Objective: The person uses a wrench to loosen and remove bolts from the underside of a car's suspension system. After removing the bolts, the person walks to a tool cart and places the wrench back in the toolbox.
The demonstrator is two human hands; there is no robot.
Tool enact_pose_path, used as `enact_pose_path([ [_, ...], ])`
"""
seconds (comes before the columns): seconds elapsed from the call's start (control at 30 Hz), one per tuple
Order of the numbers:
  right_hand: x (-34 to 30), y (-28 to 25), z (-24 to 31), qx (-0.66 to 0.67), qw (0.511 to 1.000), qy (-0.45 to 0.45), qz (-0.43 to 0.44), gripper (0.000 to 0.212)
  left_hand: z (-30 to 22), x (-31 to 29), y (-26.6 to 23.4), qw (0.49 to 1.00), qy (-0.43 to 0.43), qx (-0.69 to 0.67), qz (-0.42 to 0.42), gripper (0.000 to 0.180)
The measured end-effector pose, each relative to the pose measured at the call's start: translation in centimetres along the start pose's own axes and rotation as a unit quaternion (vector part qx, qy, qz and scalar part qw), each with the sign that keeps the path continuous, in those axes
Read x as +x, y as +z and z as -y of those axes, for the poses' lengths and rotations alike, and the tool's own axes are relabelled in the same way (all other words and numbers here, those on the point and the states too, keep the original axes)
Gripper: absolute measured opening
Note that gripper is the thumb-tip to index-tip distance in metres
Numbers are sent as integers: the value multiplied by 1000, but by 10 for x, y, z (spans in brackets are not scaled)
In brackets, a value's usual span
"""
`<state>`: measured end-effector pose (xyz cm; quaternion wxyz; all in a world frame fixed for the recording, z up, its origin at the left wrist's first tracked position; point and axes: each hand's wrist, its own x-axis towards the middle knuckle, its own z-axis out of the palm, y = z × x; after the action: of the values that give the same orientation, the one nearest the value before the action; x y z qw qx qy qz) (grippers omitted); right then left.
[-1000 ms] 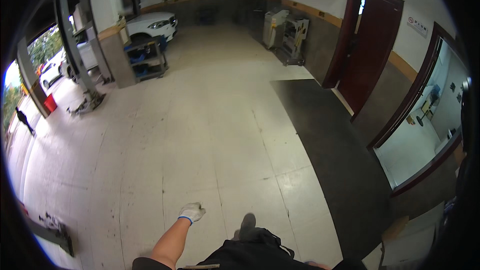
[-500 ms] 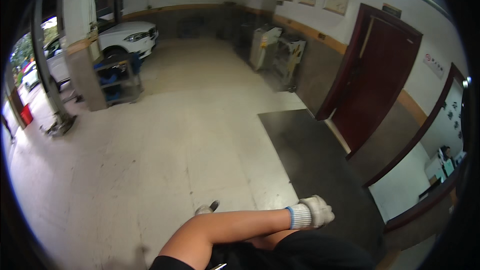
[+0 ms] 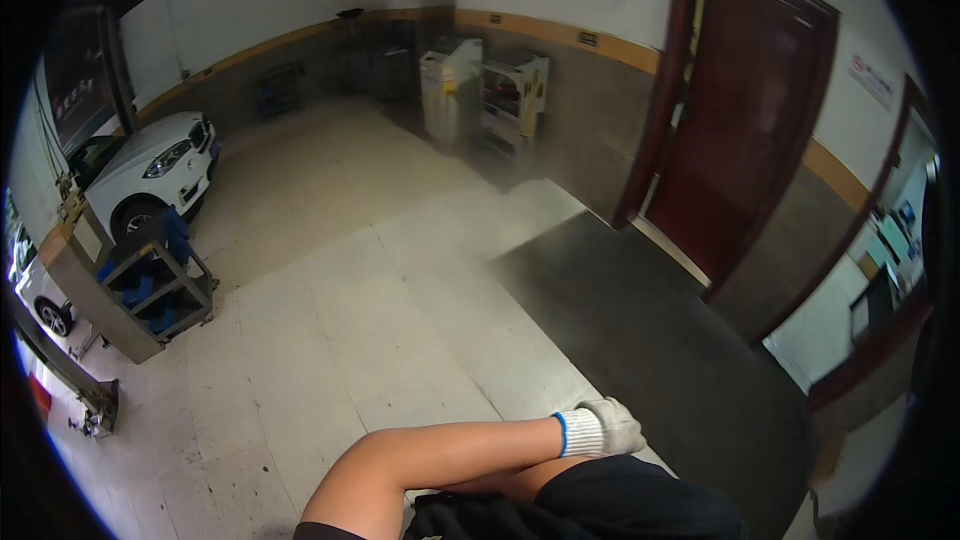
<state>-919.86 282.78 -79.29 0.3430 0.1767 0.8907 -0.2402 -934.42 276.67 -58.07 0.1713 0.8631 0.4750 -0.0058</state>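
My left forearm crosses in front of me from the lower left. At its end my left hand (image 3: 612,426) wears a whitish knit glove with a blue-edged cuff. Its fingers are curled closed near the black sleeve (image 3: 640,500) of my right arm; anything inside them is hidden. Part of my right forearm (image 3: 500,481) shows beneath the left one, so the two arms are crossed. No part of my right hand shows.
A dark mat (image 3: 640,310) lies before a dark red door (image 3: 745,130). Pale wheeled cabinets (image 3: 450,90) line the wall. On the left stand a grey tool cart (image 3: 165,285), a pillar and a white car (image 3: 150,165). At the right is a doorway into an office.
The view has swung left and moved forward; the cart and car appear nearer. My arms stay crossed. A small pale thing with a dark tip beside my left forearm is out of sight now.
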Motion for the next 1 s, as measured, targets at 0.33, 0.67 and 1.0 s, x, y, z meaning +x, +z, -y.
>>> enact_pose_path([
  [0.33, 377, -313, 279, -117, 949, -293, 24, 46, 380, -194, -85, 978, -176, -2, 109, 30],
  [0.67, 789, -469, 382, -151, 942, -294, 61, 47, 795, -381, -103, 933, -349, 40, -83, 22],
  [1.0, 893, -811, 313, 22, 994, -82, -74, 34, 1153, -610, -65, 744, -536, -293, -270, 36],
])
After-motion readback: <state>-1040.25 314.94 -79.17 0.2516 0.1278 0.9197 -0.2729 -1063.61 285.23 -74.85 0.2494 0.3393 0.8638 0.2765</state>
